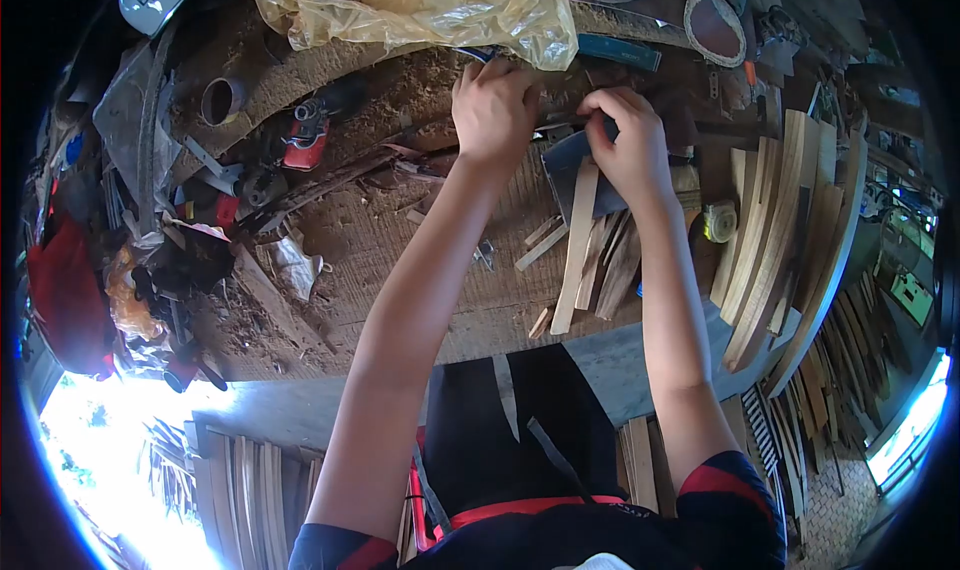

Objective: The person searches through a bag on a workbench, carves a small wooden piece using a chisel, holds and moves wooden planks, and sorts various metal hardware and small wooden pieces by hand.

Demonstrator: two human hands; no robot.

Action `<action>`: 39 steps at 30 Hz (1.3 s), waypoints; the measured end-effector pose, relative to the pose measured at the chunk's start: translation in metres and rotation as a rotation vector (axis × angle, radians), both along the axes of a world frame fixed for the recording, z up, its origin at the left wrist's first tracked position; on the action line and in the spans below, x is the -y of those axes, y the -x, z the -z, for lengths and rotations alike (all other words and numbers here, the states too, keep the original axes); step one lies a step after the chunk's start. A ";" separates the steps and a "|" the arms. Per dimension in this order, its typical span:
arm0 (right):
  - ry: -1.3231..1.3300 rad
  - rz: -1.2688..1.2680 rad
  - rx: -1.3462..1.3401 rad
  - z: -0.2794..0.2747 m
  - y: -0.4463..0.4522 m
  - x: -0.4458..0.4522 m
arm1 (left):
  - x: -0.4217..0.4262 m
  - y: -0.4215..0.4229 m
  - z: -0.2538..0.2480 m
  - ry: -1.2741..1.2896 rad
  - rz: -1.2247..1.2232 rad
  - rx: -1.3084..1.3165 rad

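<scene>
My left hand (495, 110) reaches to the back of the wooden bench, its fingers curled down at the lower edge of a crumpled yellowish plastic bag (430, 15). Its fingertips are hidden, so what they hold cannot be made out. To the right, my right hand (630, 145) is bent with thumb and fingers close together around something small and dark. A dark grey flat sheet (568, 170) lies just below and left of it. Over the sheet's lower part rests a thin pale wood strip (575, 250), beside shorter wood offcuts (615, 270).
A yellow tape measure (718, 222) lies right of my right forearm, near stacked long wood strips (770, 240). A red power tool (305, 140), a pipe piece (222, 100) and scraps cover the left side. A teal box (620, 52) sits behind my hands.
</scene>
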State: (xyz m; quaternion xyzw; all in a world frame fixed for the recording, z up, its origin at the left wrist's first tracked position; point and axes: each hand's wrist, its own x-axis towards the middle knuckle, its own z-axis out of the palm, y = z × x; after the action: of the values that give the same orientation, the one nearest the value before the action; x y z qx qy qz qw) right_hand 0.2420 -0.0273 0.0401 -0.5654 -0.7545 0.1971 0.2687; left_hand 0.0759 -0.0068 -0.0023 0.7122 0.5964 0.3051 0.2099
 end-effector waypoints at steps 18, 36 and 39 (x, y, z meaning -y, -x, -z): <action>-0.052 -0.312 0.455 0.007 -0.007 -0.067 | 0.021 0.032 -0.064 -0.296 -0.118 0.100; -0.139 -0.176 -0.068 -0.048 -0.014 -0.062 | -0.024 0.079 -0.117 -0.471 -0.421 0.305; -0.246 -0.066 -0.401 -0.092 0.007 -0.064 | 0.020 0.055 -0.080 -0.184 -0.254 0.318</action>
State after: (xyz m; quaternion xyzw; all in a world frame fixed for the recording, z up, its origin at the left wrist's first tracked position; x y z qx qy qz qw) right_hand 0.2349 0.0367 0.1321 -0.4528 -0.7224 0.2210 0.4735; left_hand 0.0213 -0.0273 0.0782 0.5905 0.6104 0.4906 0.1951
